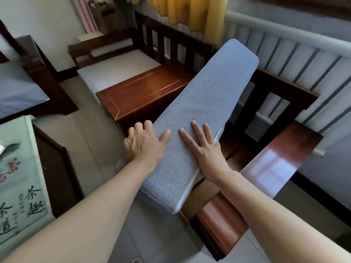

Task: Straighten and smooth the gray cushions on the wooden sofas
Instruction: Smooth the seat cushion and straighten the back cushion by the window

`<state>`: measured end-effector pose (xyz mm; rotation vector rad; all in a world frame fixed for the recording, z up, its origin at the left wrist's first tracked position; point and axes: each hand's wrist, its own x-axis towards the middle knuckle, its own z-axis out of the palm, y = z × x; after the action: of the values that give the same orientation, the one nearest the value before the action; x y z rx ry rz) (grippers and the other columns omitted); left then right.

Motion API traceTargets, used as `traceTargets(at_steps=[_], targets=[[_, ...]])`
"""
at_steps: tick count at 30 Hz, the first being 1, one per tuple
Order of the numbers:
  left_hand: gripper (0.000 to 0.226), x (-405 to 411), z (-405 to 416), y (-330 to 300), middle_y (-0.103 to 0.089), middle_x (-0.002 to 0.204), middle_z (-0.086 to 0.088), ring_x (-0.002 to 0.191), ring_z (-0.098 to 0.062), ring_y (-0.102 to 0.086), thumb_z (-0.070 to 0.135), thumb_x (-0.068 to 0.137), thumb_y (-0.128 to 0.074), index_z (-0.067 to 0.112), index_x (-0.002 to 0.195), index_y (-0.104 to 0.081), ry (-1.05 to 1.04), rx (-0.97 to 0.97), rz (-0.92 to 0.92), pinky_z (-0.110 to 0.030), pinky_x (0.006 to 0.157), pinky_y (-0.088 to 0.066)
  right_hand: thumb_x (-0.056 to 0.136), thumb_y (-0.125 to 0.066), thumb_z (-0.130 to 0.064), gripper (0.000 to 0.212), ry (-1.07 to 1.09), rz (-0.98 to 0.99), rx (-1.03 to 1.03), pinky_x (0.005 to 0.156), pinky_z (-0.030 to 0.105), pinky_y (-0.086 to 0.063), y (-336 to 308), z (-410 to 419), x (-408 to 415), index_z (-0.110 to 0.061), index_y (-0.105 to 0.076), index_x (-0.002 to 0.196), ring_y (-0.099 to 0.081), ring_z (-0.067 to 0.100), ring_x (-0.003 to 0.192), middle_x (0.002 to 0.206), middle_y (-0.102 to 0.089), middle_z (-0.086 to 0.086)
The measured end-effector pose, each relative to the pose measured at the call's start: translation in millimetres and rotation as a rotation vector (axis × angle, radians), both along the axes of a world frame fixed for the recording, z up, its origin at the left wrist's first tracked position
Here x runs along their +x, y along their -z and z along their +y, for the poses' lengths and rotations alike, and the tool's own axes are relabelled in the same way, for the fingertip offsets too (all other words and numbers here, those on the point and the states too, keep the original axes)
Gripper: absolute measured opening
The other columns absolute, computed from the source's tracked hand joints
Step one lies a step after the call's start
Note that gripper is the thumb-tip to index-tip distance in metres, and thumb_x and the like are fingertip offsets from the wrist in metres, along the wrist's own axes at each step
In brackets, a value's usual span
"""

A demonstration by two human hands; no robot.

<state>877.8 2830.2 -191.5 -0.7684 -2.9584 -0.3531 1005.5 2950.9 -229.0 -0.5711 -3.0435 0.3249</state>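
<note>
**Cushion up on edge over the wooden sofa**

Tiled floor [91, 149] below, and the gray cushion [199, 114] stands tilted above the wooden sofa [281, 149]. Left hand [144, 144] grips its near edge, fingers curled over; right hand [204, 147] lies flat, fingers spread. Beyond, a wooden tabletop [140, 92].

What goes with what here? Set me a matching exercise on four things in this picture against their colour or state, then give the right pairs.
Things:
1. cushion
2. curtain
3. left hand
4. wooden side table

States:
A. yellow, hanging at the top
B. glossy reddish-brown top, beside the sofa seat
C. gray, lifted at a slant above the sofa frame
D. fingers curled over the cushion's edge

Pairs: 1-C, 2-A, 3-D, 4-B
</note>
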Motion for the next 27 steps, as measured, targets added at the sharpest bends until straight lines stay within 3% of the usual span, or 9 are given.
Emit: traceTargets(at_steps=[4,14,23,27], targets=[[0.057,-3.0,-7.8,6.2,-0.051,0.115,-0.010,0.109,-0.027,-0.047,0.066,0.088,-0.038,0.015,0.111,-0.047,0.075,-0.065,0.047,-0.039,0.080,-0.038,0.089,-0.058,-0.030,0.103,0.043,-0.034,-0.044,0.107,0.060,-0.026,13.5,-13.9,0.7,-0.048,0.033,0.135,0.025,0.035,0.142,0.154,0.031,0.005],[0.067,-43.4,-11.7,27.7,-0.054,0.112,-0.011,0.105,-0.025,-0.049,0.073,0.083,-0.036,0.013,0.110,-0.045,0.089,-0.133,0.095,-0.035,0.080,-0.036,0.088,-0.059,-0.014,0.104,0.123,0.073,-0.159,0.104,0.062,-0.027,50.9,-28.6,-33.4,-0.050,0.025,0.139,0.038,0.029,0.137,0.148,0.042,0.000],[0.067,-81.5,-14.2,36.4,-0.054,0.108,-0.006,0.099,-0.020,-0.048,0.076,0.081,-0.029,0.016,0.107,-0.044,0.125,-0.137,0.119,-0.033,0.079,-0.036,0.068,-0.081,-0.029,0.133,0.140,0.029,-0.197,0.092,0.065,-0.037,53.7,-18.5,-66.3,-0.056,0.032,0.134,0.045,0.029,0.132,0.143,0.049,-0.006],[0.067,-92.9,-11.4,36.4,-0.055,0.108,-0.007,0.101,-0.022,-0.050,0.075,0.082,-0.030,0.015,0.108,-0.045,0.137,-0.101,0.134,-0.034,0.078,-0.036,0.054,-0.090,-0.032,0.147,0.112,-0.031,-0.311,0.099,0.071,-0.026,41.3,0.5,-75.3,-0.055,0.029,0.136,0.048,0.023,0.130,0.141,0.051,-0.012]])
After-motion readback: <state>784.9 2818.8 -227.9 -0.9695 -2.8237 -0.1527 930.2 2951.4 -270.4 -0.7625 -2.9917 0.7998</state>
